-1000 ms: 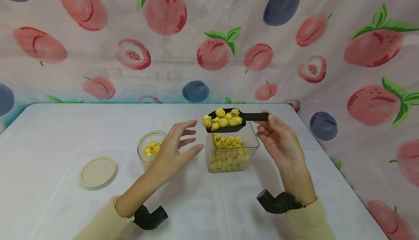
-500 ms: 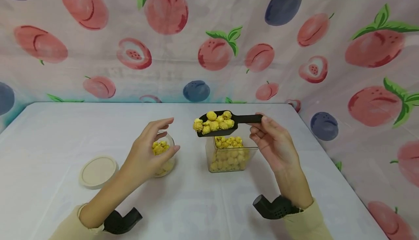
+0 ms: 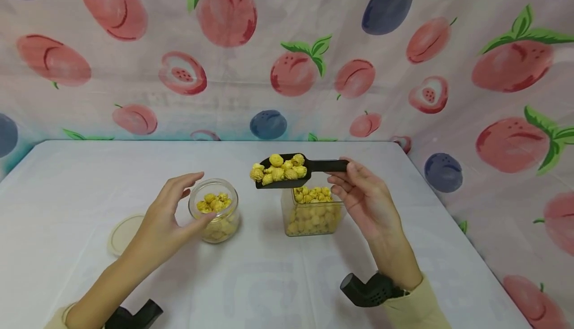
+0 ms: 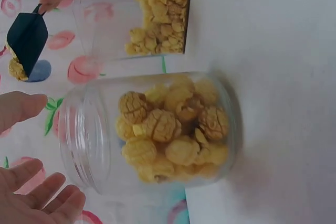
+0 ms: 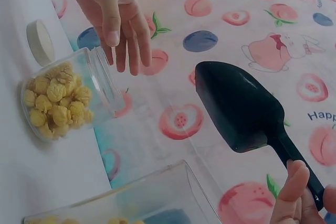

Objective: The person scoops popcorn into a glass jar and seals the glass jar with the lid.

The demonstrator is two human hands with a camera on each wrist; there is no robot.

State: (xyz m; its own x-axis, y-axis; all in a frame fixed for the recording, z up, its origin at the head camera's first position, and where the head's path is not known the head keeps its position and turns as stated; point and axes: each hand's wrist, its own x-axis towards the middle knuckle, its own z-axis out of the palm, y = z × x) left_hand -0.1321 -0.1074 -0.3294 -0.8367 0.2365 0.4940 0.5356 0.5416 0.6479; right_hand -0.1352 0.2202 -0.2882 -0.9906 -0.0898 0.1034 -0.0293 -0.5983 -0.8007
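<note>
My right hand [image 3: 369, 202] pinches the end of the handle of a black scoop [image 5: 239, 106], held level in the air. Yellow popcorn [image 3: 278, 168] is heaped in the scoop. Behind and below it stands a clear square container [image 3: 314, 217], well filled with more popcorn. To the left a round clear glass jar [image 4: 157, 129] stands upright without its lid, partly filled with popcorn. My left hand [image 3: 163, 219] is at the jar's left side, fingers spread and gently bent around its mouth, with a gap to the glass in the left wrist view.
A round cream lid [image 3: 123, 234] lies on the white table [image 3: 251, 289] left of the jar, partly hidden by the left hand. A fruit-print cloth [image 3: 233, 89] hangs behind the table and along its right side.
My left hand has moved left, from between the two containers, over the jar and to its far left side. The right hand has carried the loaded scoop left, toward the jar.
</note>
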